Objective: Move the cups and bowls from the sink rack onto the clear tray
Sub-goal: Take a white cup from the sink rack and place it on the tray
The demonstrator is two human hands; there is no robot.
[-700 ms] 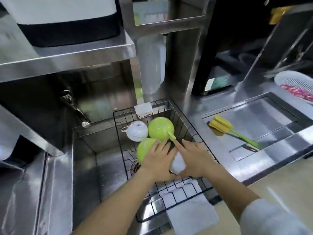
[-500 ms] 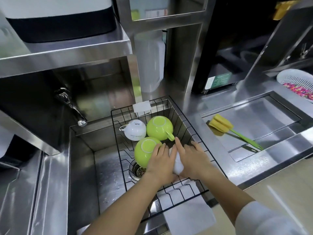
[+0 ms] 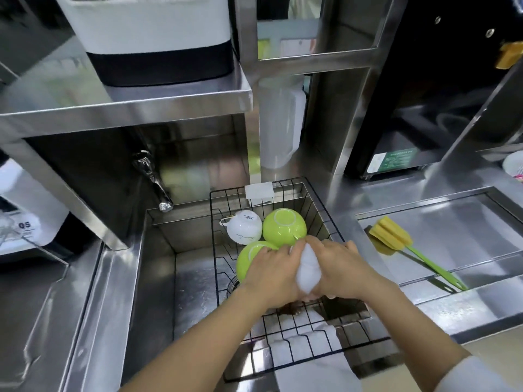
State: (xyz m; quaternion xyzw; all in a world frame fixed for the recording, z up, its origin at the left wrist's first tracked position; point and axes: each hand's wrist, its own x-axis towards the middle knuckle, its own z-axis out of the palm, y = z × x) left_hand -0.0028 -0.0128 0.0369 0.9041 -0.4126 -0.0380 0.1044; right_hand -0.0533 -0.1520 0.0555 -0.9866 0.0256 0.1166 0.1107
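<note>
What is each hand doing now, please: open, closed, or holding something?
Left hand: closed on the white item, from its left.
Right hand: closed on the same white item, from its right.

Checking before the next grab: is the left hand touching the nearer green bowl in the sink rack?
Touching. The head view shows the left hand lying over the right edge of the nearer green bowl, fingers on its surface with no gap showing.
</note>
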